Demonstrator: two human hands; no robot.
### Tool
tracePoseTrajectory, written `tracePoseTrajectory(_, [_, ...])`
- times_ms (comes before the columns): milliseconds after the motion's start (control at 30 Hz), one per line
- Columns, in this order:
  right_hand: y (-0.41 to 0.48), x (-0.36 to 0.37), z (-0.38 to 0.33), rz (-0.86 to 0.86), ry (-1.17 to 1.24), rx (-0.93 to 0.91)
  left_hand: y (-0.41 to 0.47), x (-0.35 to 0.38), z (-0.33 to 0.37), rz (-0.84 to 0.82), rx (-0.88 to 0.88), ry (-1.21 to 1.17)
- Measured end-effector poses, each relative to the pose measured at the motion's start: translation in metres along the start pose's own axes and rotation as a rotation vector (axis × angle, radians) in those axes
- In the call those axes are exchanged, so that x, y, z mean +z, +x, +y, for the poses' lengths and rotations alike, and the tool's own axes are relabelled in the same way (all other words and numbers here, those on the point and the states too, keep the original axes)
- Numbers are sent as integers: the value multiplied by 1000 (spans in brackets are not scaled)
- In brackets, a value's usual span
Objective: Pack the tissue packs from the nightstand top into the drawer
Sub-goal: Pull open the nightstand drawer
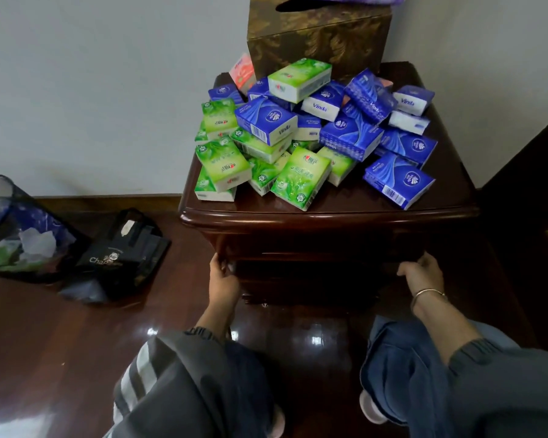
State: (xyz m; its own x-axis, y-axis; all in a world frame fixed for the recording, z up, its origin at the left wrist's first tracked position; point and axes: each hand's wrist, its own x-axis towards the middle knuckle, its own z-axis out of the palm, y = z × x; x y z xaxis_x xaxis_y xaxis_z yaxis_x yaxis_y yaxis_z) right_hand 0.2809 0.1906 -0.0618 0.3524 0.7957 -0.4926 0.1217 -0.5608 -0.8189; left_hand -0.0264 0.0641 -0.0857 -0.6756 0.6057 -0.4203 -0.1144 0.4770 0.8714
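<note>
A loose heap of several tissue packs [301, 181] in green, blue and one pink wrapper covers the top of a dark wooden nightstand [329, 216]. Below the top, the drawer front [323, 248] looks closed and is in deep shadow. My left hand [223, 279] grips the drawer front's left end. My right hand [419, 273], with a thin bracelet on the wrist, grips its right end. Both sets of fingertips are hidden under the dark edge.
A gold-brown patterned tissue box [317, 33] stands at the back of the nightstand against the wall. On the glossy floor to the left sit a mesh waste bin [19, 229] and a black bag [124, 254]. My knees are close in front of the nightstand.
</note>
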Motion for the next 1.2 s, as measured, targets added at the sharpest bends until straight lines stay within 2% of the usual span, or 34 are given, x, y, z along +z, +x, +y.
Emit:
tracePoseTrajectory(167, [18, -19, -7, -72, -94, 171, -5, -22, -3, -101, -20, 82])
tracePoseTrajectory(233, [13, -30, -1, -82, -13, 155, -7, -32, -3, -103, -56, 85])
tracePoseTrajectory(333, [1, -51, 5, -119, -41, 131, -14, -50, -5, -84, -83, 126])
tracePoseTrajectory(467, [-11, -75, 14, -207, -156, 131, -24, -72, -14, -102, -90, 133])
tracePoseTrajectory(567, [-24, -97, 24, -267, -235, 168, -36, -85, -18, -117, -86, 267])
tracePoseTrajectory(833, [-42, -134, 48, -350, -546, 356, -75, -111, -31, -114, -245, 435])
tracePoseTrajectory(967, [-45, -141, 60, -370, -621, 396, -84, -119, -36, -230, -261, 509])
tracePoseTrajectory(1200, [-55, -142, 61, -400, -651, 421, -97, -126, -37, -221, -325, 445])
